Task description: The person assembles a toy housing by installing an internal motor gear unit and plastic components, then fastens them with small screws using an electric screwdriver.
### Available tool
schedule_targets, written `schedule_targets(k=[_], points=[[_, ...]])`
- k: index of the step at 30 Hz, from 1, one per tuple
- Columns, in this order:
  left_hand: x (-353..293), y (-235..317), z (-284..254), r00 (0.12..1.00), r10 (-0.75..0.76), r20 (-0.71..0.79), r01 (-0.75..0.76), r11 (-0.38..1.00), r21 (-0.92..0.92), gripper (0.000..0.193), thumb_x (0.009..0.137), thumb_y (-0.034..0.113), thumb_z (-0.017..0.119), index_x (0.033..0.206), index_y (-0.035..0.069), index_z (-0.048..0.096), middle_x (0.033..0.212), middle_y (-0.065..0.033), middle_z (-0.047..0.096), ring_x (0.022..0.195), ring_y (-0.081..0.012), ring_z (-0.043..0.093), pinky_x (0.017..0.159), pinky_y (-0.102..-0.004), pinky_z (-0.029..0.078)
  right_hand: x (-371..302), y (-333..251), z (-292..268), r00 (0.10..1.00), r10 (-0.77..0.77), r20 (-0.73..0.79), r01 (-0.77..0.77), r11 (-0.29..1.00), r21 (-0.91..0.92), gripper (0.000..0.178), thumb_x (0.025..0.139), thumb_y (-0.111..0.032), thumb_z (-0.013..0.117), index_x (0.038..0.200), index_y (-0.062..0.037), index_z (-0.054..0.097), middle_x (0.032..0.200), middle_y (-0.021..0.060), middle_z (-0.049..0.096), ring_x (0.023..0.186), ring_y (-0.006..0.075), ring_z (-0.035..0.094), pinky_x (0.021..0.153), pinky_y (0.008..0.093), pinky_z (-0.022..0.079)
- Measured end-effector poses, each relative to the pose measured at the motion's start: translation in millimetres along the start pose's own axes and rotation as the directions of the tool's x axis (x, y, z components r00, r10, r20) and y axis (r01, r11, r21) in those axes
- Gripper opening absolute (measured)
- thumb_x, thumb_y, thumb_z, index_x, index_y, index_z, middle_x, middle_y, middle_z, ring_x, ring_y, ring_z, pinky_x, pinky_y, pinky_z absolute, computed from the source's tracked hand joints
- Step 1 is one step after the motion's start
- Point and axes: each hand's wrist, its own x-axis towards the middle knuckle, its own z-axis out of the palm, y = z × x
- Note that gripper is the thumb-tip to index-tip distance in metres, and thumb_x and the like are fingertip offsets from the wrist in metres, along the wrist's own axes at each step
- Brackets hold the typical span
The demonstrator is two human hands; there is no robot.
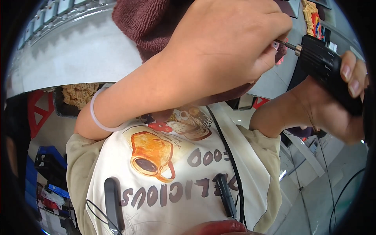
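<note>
My left hand [231, 43] is bent over at the top, its fingers pinched on a small pale part [275, 45] that shows only at the fingertips. My right hand [333, 111] grips a black electric screwdriver [322, 62] at the right. The screwdriver points left, and its thin metal bit [289, 45] reaches the pale part between the left fingers. Whether the bit sits in a screw is too small to tell. A brown towel [143, 23] lies beneath and behind the left hand. A bit of pink shows just past the fingertips.
A white tabletop [78, 55] spreads to the left, with a row of metal blocks [49, 15] along its far edge. Below it stands a dark bin of yellowish pieces [80, 94] beside a red frame [39, 111]. More yellowish pieces [310, 15] lie far right. A black cable [346, 186] hangs at lower right.
</note>
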Motion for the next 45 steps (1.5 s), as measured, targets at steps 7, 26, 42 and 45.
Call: schedule_targets(k=[7,26,42,45], points=[[-11,11,-15,0.978,0.100,0.181,-0.156,0.931,0.329,0.038,0.066,0.023,0.070,0.098,0.004,0.061,0.098,-0.0141,0.058,0.102,-0.0296,0.054,0.084,-0.0382,0.041,10,-32,-39,0.993,-0.040,0.114,0.031,0.996,0.081,0.016,0.086,-0.018,0.050,0.073,-0.0137,0.041,0.064,-0.0009,0.043,0.058,0.0130,0.043,0.064,0.0285,0.039],[81,-142,-401,0.833,-0.133,-0.538,0.497,0.608,0.619,0.068,0.077,0.053,0.071,0.131,0.016,0.053,0.130,-0.0200,0.055,0.126,-0.0369,0.045,0.106,-0.0441,0.036,-34,-23,-76,0.971,-0.061,-0.232,0.045,0.996,-0.073,0.051,0.090,-0.007,0.051,0.136,0.0061,0.033,0.074,0.0031,0.036,0.059,0.0100,0.039,0.057,0.0246,0.037],[78,-115,-417,0.943,-0.307,-0.129,0.315,0.699,0.642,0.086,0.072,0.056,0.073,0.141,0.014,0.044,0.131,-0.0229,0.054,0.121,-0.0373,0.052,0.102,-0.0435,0.041,-43,-13,-82,0.964,0.094,-0.250,-0.102,0.995,-0.017,0.019,0.091,-0.006,0.052,0.105,0.0037,0.046,0.074,0.0034,0.038,0.062,0.0103,0.041,0.059,0.0252,0.037],[93,-48,-348,0.771,-0.377,-0.513,0.602,0.168,0.781,0.080,0.076,0.051,0.072,0.139,0.010,0.044,0.133,-0.0243,0.052,0.121,-0.0390,0.051,0.098,-0.0407,0.043,-49,-16,-94,0.945,0.127,-0.303,-0.124,0.992,0.028,0.049,0.090,-0.006,0.052,0.135,0.0056,0.035,0.074,0.0033,0.038,0.062,0.0104,0.040,0.059,0.0259,0.037]])
